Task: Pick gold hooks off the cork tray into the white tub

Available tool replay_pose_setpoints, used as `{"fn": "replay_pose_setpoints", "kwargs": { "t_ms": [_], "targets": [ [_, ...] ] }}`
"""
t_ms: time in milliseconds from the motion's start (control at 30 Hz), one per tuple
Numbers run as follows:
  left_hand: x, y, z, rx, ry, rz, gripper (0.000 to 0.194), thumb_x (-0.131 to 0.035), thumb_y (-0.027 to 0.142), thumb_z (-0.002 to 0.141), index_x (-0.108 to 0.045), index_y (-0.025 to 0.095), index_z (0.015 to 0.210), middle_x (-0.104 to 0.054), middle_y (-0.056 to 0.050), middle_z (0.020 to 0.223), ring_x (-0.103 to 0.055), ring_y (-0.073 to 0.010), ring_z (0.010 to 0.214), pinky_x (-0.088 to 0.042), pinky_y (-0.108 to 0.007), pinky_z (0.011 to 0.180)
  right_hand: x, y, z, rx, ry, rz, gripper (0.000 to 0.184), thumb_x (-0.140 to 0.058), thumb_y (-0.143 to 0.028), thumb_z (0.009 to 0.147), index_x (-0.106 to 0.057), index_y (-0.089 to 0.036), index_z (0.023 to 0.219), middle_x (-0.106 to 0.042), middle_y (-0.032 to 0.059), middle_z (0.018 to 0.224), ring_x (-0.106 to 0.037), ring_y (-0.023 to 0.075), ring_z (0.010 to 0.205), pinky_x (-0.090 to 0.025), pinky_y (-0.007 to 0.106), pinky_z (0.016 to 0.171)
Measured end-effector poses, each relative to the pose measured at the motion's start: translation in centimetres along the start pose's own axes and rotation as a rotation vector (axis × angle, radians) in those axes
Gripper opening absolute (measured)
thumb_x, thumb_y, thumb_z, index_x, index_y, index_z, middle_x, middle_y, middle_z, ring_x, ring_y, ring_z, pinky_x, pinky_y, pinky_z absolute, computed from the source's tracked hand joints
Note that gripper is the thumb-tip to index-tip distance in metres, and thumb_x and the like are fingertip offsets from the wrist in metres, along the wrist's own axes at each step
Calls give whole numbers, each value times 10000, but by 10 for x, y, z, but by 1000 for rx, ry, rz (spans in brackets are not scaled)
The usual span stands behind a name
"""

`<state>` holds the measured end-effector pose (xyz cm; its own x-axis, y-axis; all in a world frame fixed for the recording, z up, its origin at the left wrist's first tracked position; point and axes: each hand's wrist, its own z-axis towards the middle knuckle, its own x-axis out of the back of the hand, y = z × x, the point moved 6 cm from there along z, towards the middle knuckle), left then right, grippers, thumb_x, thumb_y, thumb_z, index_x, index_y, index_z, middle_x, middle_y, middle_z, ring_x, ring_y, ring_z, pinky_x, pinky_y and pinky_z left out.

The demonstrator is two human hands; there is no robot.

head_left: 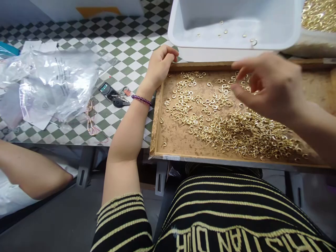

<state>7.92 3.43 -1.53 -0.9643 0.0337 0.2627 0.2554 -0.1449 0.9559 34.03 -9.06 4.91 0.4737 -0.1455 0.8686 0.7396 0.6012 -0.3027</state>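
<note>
**Gold hooks on a wooden tray**

Gold screw hooks (231,129) lie in a big heap on the wooden tray (168,134). The left hand (160,64) curls over the tray's far left corner and holds its edge. The right hand (265,84) hovers over the hooks with fingers bent and half open; I cannot tell if it pinches one. A white tub (236,38) sits behind the tray with a few hooks inside. Keys (114,96) lie on the checked cloth (126,52).

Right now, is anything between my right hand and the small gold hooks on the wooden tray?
Nothing visible. The right hand hovers directly above the small gold metal hooks spread on the shallow wooden tray; the white plastic bin sits behind the tray, out of the way.
</note>
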Motion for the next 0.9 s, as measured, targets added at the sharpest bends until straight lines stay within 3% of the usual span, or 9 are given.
{"fn": "replay_pose_setpoints", "kwargs": {
  "t_ms": [100, 233, 500, 667, 900],
  "targets": [
    [0, 0, 1, 4, 3, 15, 275, -477, 19, 842, -667, 205, 770, -640, 8, 768, -552, -123, 802, -391, -290, 863, -34, -16, -9, 173, -285, 60, 392, -469, -418, 1043, -771, -181, 964, -702, 47, 866, -513, 93, 661, -352, 240, 574],
    [0, -1, 1, 3, -8, 16, 262, -478, 34, 843, -667, 205, 783, -643, 7, 777, -560, -123, 809, -397, -294, 871, -64, -22, -18, 202, -487, 71, 404, -452, -445, 1034, -791, -229, 993, -713, 27, 902, -551, 103, 713, -282, 234, 560],
    [0, -1, 0, -7, -12, 53, 272, -481, 36, 841, -663, 225, 767, -651, 20, 770, -571, -124, 813, -411, -283, 880, -67, -19, -13, 37, -530, 17, 366, -471, -433, 985, -774, -231, 1023, -723, 60, 963, -588, 146, 753, -327, 294, 584],
    [0, 1, 0, -10, -12, 67, 259, -491, 37, 836, -664, 221, 779, -660, 21, 773, -571, -127, 812, -412, -278, 861, -68, -15, -13, -21, -635, -16, 253, -536, -392, 927, -726, -230, 891, -710, 51, 885, -569, 157, 726, -317, 283, 551],
    [0, 1, 0, -21, -18, 89, 271, -492, 32, 826, -666, 231, 765, -671, 16, 782, -578, -144, 830, -412, -296, 874, -64, -10, -13, -41, -597, -8, 281, -576, -459, 930, -716, -217, 894, -694, 50, 862, -556, 144, 694, -312, 257, 526]
  ]
}}
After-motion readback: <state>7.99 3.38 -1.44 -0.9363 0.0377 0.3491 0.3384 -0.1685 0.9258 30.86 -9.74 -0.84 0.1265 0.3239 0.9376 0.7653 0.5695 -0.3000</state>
